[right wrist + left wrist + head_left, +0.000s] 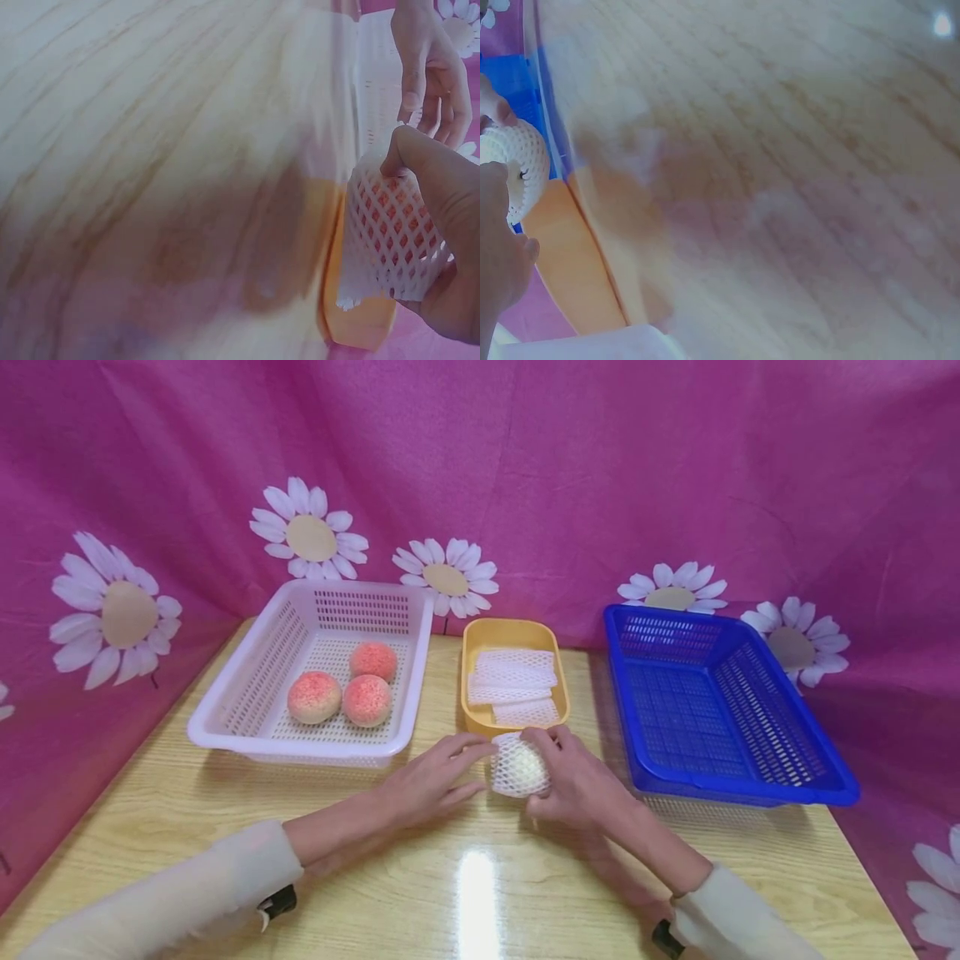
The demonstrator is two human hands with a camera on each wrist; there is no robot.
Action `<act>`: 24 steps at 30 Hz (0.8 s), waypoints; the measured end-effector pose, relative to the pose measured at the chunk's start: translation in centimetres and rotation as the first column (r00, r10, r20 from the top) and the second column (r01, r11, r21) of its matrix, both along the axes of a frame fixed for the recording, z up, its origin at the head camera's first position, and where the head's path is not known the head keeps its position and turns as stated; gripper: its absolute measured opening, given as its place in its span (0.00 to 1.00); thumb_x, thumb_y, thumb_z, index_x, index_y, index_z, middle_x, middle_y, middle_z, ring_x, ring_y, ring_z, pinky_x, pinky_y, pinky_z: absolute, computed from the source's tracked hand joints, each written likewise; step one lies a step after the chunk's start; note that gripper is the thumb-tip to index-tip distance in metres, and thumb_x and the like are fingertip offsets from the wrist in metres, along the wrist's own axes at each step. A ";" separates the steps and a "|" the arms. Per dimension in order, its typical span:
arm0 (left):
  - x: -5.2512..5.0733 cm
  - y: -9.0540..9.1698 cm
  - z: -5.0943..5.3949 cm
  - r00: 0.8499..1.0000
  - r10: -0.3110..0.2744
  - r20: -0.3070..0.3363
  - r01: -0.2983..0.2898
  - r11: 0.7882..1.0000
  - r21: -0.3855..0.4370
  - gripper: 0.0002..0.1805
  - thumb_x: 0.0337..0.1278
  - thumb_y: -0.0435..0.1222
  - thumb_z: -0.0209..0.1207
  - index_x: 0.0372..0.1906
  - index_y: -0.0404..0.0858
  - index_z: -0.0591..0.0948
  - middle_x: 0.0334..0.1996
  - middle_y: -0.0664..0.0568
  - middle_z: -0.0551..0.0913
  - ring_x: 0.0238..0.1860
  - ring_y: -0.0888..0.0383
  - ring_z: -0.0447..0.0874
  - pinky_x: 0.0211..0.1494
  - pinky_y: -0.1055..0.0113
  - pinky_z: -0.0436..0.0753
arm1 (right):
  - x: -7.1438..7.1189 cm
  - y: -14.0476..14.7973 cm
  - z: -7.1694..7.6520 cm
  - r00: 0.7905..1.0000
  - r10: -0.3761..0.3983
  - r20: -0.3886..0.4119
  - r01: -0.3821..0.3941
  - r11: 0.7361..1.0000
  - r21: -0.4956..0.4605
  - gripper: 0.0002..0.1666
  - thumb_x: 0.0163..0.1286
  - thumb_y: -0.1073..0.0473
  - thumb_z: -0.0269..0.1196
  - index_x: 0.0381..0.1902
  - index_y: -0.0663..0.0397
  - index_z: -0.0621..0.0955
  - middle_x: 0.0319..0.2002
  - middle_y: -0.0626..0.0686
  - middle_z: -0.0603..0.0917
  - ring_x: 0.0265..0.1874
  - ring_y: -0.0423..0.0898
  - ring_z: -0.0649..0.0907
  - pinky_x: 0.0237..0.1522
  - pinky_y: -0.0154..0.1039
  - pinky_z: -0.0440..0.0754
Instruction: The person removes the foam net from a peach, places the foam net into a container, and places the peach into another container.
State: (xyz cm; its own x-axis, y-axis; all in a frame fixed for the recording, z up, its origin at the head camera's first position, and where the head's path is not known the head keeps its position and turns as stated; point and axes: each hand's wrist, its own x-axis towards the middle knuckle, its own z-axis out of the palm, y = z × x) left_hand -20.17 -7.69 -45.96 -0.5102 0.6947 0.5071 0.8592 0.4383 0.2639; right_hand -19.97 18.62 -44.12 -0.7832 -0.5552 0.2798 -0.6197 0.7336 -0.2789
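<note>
My right hand [576, 774] grips a peach [522, 768] wrapped in a white foam net sleeve [390, 232], just in front of the yellow tray. Through the mesh, the peach looks pale in the head view and pinkish red in the right wrist view. My left hand [431, 781] is at the left of the sleeve with its fingers extended; one fingertip is at the sleeve's edge, and whether it touches is unclear. In the left wrist view the sleeve's open end [526, 169] faces my left hand [502, 255].
A pale pink basket [300, 745] at the left holds three peaches [367, 700]. The yellow tray [480, 723] in the middle contains several foam net sleeves [513, 677]. A blue basket [738, 792] stands at the right. Behind them hangs a magenta flowered cloth [540, 485].
</note>
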 end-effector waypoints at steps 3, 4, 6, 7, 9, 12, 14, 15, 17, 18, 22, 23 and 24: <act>-0.2 0.0 0.3 0.999 -0.007 -0.038 0.007 1.000 0.014 0.30 0.62 0.36 0.67 0.67 0.35 0.72 0.61 0.41 0.75 0.62 0.49 0.74 0.66 0.61 0.73 | 0.0 0.1 0.6 1.000 0.001 -0.023 -0.002 1.000 -0.012 0.48 0.37 0.55 0.73 0.61 0.48 0.70 0.45 0.59 0.76 0.40 0.50 0.77 0.33 0.41 0.81; -0.2 0.0 0.5 0.999 -0.010 -0.050 0.010 1.000 0.018 0.30 0.61 0.36 0.67 0.67 0.35 0.72 0.61 0.41 0.75 0.62 0.49 0.74 0.66 0.62 0.74 | -0.1 0.1 0.7 1.000 0.005 -0.030 -0.005 1.000 -0.017 0.47 0.38 0.55 0.73 0.61 0.48 0.70 0.45 0.59 0.76 0.40 0.50 0.77 0.34 0.42 0.81; -0.3 0.1 0.9 0.998 -0.007 -0.064 0.009 1.000 0.025 0.31 0.61 0.37 0.67 0.67 0.35 0.72 0.61 0.42 0.75 0.62 0.49 0.74 0.64 0.63 0.75 | -0.2 0.1 1.1 0.999 0.010 -0.046 -0.012 1.000 -0.026 0.47 0.38 0.55 0.72 0.60 0.48 0.70 0.44 0.59 0.76 0.40 0.51 0.77 0.33 0.42 0.81; -0.4 0.2 1.1 0.997 -0.005 -0.071 0.007 1.000 0.029 0.31 0.61 0.37 0.67 0.67 0.36 0.72 0.61 0.42 0.75 0.62 0.50 0.75 0.63 0.64 0.76 | -0.2 0.1 1.2 0.999 0.014 -0.053 -0.016 0.999 -0.031 0.46 0.38 0.55 0.72 0.60 0.48 0.70 0.44 0.59 0.76 0.40 0.51 0.77 0.33 0.42 0.81; -0.5 0.3 1.7 0.997 0.003 -0.080 0.000 0.999 0.035 0.31 0.61 0.37 0.68 0.67 0.36 0.72 0.61 0.43 0.75 0.62 0.50 0.74 0.63 0.64 0.76 | -0.3 0.1 1.6 0.998 0.020 -0.065 -0.023 0.999 -0.040 0.46 0.38 0.56 0.72 0.59 0.49 0.70 0.43 0.59 0.76 0.39 0.51 0.77 0.33 0.42 0.81; -0.6 0.4 2.6 0.996 0.013 -0.091 -0.009 0.999 0.043 0.31 0.60 0.38 0.68 0.66 0.37 0.73 0.62 0.42 0.74 0.63 0.50 0.74 0.62 0.64 0.77 | -0.4 0.1 1.9 0.997 0.020 -0.079 -0.024 0.999 -0.043 0.46 0.37 0.55 0.72 0.59 0.49 0.70 0.43 0.59 0.76 0.39 0.51 0.77 0.32 0.43 0.81; -0.8 0.4 3.2 0.995 0.010 -0.095 -0.006 0.999 0.045 0.31 0.60 0.38 0.68 0.66 0.36 0.73 0.62 0.41 0.74 0.63 0.49 0.74 0.63 0.63 0.76 | -0.4 0.1 2.1 0.997 0.011 -0.083 -0.014 0.999 -0.038 0.46 0.37 0.55 0.72 0.59 0.49 0.70 0.43 0.60 0.76 0.39 0.52 0.78 0.32 0.43 0.81; -0.9 0.5 3.5 0.995 0.007 -0.098 -0.003 0.999 0.046 0.31 0.60 0.38 0.69 0.66 0.36 0.73 0.62 0.41 0.74 0.63 0.49 0.74 0.63 0.63 0.76 | -0.4 0.1 2.2 0.997 0.003 -0.082 -0.006 0.999 -0.035 0.47 0.37 0.55 0.72 0.59 0.49 0.70 0.43 0.60 0.76 0.39 0.52 0.78 0.31 0.43 0.81; -1.1 0.5 3.9 0.994 0.003 -0.110 0.002 0.999 0.045 0.30 0.60 0.37 0.69 0.65 0.36 0.73 0.62 0.40 0.74 0.63 0.48 0.74 0.63 0.63 0.76 | -0.3 0.2 2.5 0.997 -0.012 -0.080 0.010 0.999 -0.032 0.47 0.36 0.55 0.72 0.59 0.49 0.70 0.44 0.60 0.76 0.39 0.52 0.78 0.31 0.44 0.81; -1.2 0.5 4.1 0.993 0.002 -0.119 0.004 0.999 0.042 0.30 0.60 0.37 0.69 0.65 0.36 0.73 0.61 0.40 0.75 0.63 0.48 0.74 0.64 0.64 0.76 | -0.3 0.2 2.6 0.997 -0.018 -0.081 0.015 0.999 -0.031 0.47 0.36 0.55 0.72 0.60 0.49 0.70 0.44 0.61 0.76 0.39 0.53 0.78 0.31 0.44 0.81; -1.5 0.6 4.8 0.989 0.004 -0.145 0.001 0.999 0.038 0.29 0.60 0.37 0.69 0.64 0.36 0.74 0.60 0.40 0.75 0.61 0.48 0.75 0.64 0.64 0.75 | -0.3 0.4 3.2 0.995 -0.033 -0.092 0.029 0.999 -0.040 0.49 0.35 0.55 0.73 0.60 0.49 0.69 0.46 0.63 0.76 0.40 0.55 0.79 0.33 0.48 0.83; -1.5 0.6 4.9 0.989 0.007 -0.147 -0.001 0.999 0.038 0.29 0.60 0.37 0.69 0.64 0.36 0.74 0.60 0.40 0.75 0.61 0.48 0.75 0.64 0.63 0.75 | -0.4 0.5 3.4 0.995 -0.032 -0.098 0.028 0.999 -0.043 0.49 0.36 0.55 0.74 0.61 0.49 0.69 0.46 0.64 0.76 0.40 0.55 0.79 0.33 0.48 0.83; -1.6 0.7 5.0 0.989 0.009 -0.145 -0.003 0.999 0.040 0.29 0.59 0.37 0.69 0.64 0.35 0.74 0.60 0.40 0.75 0.61 0.48 0.75 0.64 0.63 0.75 | -0.4 0.5 3.6 0.994 -0.029 -0.104 0.024 0.999 -0.047 0.49 0.36 0.55 0.74 0.61 0.50 0.69 0.46 0.64 0.76 0.40 0.55 0.79 0.34 0.48 0.83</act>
